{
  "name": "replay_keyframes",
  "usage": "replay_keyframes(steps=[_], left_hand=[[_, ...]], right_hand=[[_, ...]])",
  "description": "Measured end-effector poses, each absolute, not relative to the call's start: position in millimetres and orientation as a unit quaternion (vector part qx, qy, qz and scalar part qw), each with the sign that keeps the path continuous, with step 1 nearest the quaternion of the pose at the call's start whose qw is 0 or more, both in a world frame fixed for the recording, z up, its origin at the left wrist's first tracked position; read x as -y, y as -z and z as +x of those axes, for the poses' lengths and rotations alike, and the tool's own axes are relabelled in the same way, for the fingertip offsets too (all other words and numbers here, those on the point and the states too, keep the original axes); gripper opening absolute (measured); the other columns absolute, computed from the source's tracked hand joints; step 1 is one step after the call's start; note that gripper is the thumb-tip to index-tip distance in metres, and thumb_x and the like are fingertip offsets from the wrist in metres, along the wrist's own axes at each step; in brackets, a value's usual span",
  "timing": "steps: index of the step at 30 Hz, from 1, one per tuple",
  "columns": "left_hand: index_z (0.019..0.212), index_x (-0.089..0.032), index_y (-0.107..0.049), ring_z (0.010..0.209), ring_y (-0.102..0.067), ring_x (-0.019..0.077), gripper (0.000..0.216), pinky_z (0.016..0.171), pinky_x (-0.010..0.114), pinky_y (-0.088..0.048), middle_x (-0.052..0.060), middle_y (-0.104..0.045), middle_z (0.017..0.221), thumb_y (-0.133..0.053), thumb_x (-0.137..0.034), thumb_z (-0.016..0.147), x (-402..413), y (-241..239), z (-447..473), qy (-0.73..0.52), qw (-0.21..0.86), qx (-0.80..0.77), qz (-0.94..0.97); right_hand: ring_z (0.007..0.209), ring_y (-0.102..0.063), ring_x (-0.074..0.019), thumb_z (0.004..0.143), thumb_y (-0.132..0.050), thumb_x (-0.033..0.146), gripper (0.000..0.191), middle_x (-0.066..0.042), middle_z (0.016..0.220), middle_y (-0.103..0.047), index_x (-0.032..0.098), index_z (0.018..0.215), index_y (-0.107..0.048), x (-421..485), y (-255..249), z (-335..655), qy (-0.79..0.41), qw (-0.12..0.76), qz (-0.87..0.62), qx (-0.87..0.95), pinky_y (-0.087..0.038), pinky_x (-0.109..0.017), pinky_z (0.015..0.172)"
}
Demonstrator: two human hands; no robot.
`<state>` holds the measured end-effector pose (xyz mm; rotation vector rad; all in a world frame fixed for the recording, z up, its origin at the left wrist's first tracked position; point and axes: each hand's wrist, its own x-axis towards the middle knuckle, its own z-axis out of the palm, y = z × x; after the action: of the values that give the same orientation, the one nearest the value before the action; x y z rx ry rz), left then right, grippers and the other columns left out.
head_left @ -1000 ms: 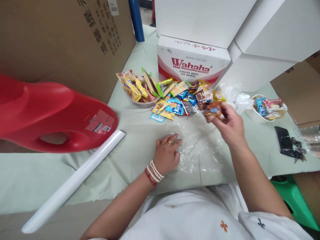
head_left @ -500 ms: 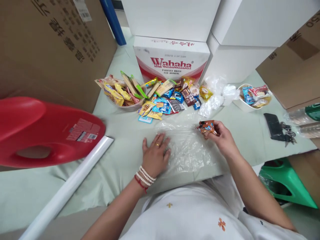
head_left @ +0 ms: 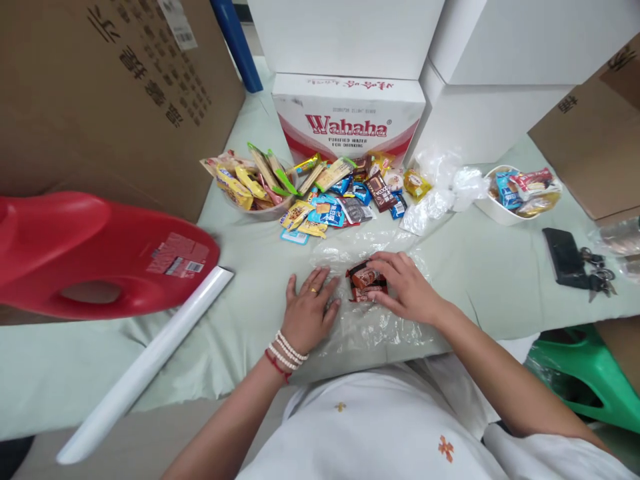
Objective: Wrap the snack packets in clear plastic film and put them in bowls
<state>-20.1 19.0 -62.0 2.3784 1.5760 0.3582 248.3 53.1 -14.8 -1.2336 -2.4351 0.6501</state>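
A clear plastic bag (head_left: 370, 330) lies flat on the table in front of me. My left hand (head_left: 309, 307) rests palm down at its left edge, fingers stretched and spread, with a ring and bead bracelets on that arm. Brown-red snack packets (head_left: 363, 277) lie on the bag's middle. My right hand (head_left: 407, 287) has its thumb and fingers around their right side, partly covering them. Beyond the bag spreads a pile of wrapped snacks (head_left: 327, 210), beside a bowl (head_left: 265, 212) filled with more packets.
A white bowl of snacks (head_left: 505, 212) stands right of crumpled clear plastic bags (head_left: 435, 193). A Wahaha carton (head_left: 350, 120) closes the back. Left are a red jug (head_left: 125, 260) and a white tube (head_left: 150, 363). A black pouch with keys (head_left: 565, 257) lies right.
My right hand has moved left and brought the brown packets down onto the middle of the bag. My left hand stays in place. The view has shifted slightly.
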Motion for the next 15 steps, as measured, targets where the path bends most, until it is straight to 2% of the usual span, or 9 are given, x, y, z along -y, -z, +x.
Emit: replay_keyframes(steps=[3, 5, 8, 12, 15], left_hand=[[0.146, -0.026, -0.056, 0.151, -0.044, 0.0326, 0.046, 0.125, 0.069, -0.015, 0.014, -0.046, 0.164, -0.049, -0.034, 0.101, -19, 61, -21, -0.116, 0.132, -0.546, 0.819], [0.149, -0.026, -0.053, 0.15, -0.045, 0.0323, 0.05, 0.124, 0.068, -0.017, 0.016, -0.042, 0.166, -0.05, -0.034, 0.101, -18, 61, -22, -0.114, 0.132, -0.55, 0.817], [0.154, -0.025, -0.048, 0.15, -0.045, 0.0319, 0.054, 0.125, 0.067, -0.019, 0.017, -0.036, 0.169, -0.05, -0.035, 0.1, -16, 60, -23, -0.114, 0.135, -0.551, 0.815], [0.153, -0.026, -0.05, 0.153, -0.04, 0.033, 0.053, 0.125, 0.068, -0.017, 0.015, -0.036, 0.169, -0.05, -0.036, 0.101, -14, 58, -24, -0.109, 0.135, -0.551, 0.816], [0.155, -0.03, -0.049, 0.155, -0.036, 0.0356, 0.055, 0.123, 0.074, -0.007, 0.013, -0.039, 0.168, -0.051, -0.039, 0.101, -13, 55, -26, -0.098, 0.136, -0.555, 0.815]], right_hand=[[0.129, -0.053, -0.031, 0.094, -0.069, 0.032, 0.065, -0.019, 0.148, -0.052, 0.017, 0.153, -0.046, -77, 12, 247, -0.287, 0.119, -0.421, 0.852, -0.043, -0.045, 0.109], [0.116, -0.06, -0.028, 0.088, -0.074, 0.026, 0.063, -0.017, 0.135, -0.057, 0.016, 0.147, -0.053, -91, 12, 244, -0.322, 0.071, -0.432, 0.84, -0.048, -0.039, 0.101], [0.097, -0.063, -0.0236, 0.082, -0.081, 0.031, 0.054, -0.011, 0.116, -0.059, 0.017, 0.132, -0.065, -102, 11, 241, -0.339, 0.04, -0.474, 0.811, -0.051, -0.034, 0.088], [0.104, -0.061, -0.0249, 0.08, -0.083, 0.03, 0.047, -0.011, 0.115, -0.059, 0.017, 0.124, -0.069, -102, 11, 236, -0.335, 0.042, -0.486, 0.806, -0.048, -0.033, 0.091], [0.099, -0.061, -0.0234, 0.082, -0.08, 0.024, 0.041, -0.009, 0.108, -0.06, 0.018, 0.122, -0.071, -102, 9, 237, -0.349, 0.008, -0.493, 0.797, -0.047, -0.031, 0.088]])
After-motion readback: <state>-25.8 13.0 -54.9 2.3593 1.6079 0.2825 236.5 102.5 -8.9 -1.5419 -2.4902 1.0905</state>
